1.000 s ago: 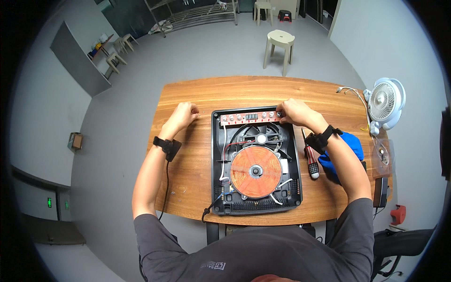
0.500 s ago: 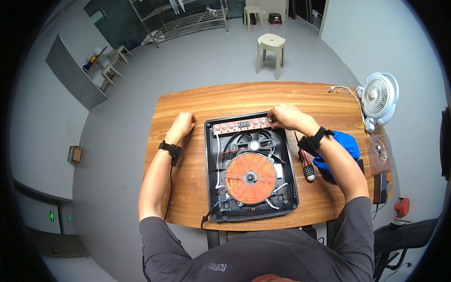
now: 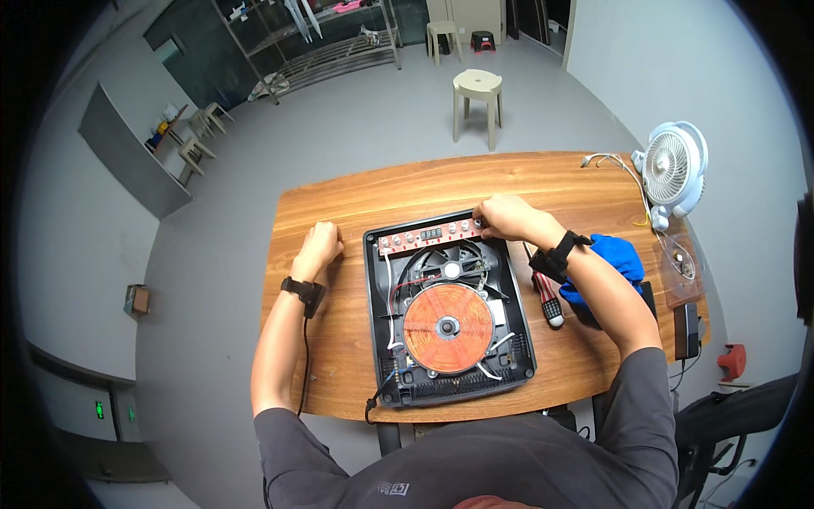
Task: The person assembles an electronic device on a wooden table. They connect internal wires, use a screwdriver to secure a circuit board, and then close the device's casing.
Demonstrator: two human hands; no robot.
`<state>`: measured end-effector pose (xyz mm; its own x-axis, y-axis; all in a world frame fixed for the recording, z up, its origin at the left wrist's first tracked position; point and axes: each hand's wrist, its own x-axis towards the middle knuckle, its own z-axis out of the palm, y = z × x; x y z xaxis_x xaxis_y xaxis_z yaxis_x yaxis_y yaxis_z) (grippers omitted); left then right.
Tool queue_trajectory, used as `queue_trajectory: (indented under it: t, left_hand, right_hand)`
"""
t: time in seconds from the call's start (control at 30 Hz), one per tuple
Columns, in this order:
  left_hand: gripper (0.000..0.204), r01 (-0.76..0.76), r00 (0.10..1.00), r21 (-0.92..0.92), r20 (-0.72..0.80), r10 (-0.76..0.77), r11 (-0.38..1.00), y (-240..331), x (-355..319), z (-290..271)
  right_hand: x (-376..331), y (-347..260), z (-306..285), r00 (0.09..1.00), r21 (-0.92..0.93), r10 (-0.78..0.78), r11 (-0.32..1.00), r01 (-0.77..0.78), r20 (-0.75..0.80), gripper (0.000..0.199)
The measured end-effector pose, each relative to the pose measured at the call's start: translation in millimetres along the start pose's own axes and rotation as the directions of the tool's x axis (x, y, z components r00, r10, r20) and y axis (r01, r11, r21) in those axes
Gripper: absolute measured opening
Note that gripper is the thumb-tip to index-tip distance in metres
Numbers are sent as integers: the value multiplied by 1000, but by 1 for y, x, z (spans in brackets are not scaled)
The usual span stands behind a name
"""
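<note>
An opened induction cooker base (image 3: 517, 339) lies on the table, its black housing exposing the round copper coil (image 3: 462, 307) and the cooling fan (image 3: 468, 257). Across its far end runs a narrow red control board (image 3: 414, 237) with a small display and several buttons. My right hand (image 3: 506, 217) is closed at the board's right end, fingertips bunched at the housing's far right corner; whatever they pinch is hidden. Left of the cooker, my left hand (image 3: 321, 244) rests on the tabletop with fingers curled in, their contents out of sight. Both wrists wear black straps.
Right of the cooker lie a red-and-black screwdriver (image 3: 551, 309) and a blue cloth (image 3: 616, 259). A white fan (image 3: 672, 170) stands at the table's right edge, near a clear plastic bag (image 3: 681, 276) and a black power adapter (image 3: 688, 331). A stool (image 3: 477, 83) stands beyond the table.
The whole view has shifted slightly as my head moved. My right hand stays at the board's right end and my left hand stays curled on the table.
</note>
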<state>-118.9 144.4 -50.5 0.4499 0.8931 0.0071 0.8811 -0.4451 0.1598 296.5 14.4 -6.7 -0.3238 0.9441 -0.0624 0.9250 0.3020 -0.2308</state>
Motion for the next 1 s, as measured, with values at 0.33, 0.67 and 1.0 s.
queue_trajectory:
  t: [0.33,0.67,1.0]
  left_hand:
    - [14,-110,991,-22,-77,108,994,27,-28,-29]
    - [11,-186,982,-169,-21,186,968,91,-39,-65]
    - [14,-350,935,-284,-55,350,892,125,-50,-81]
  right_hand:
    - [-5,2,5,999,-10,-45,999,45,-20,26]
    - [-12,7,2,999,112,-37,993,40,-24,39]
    - [-12,32,15,1000,399,-17,917,22,-18,52]
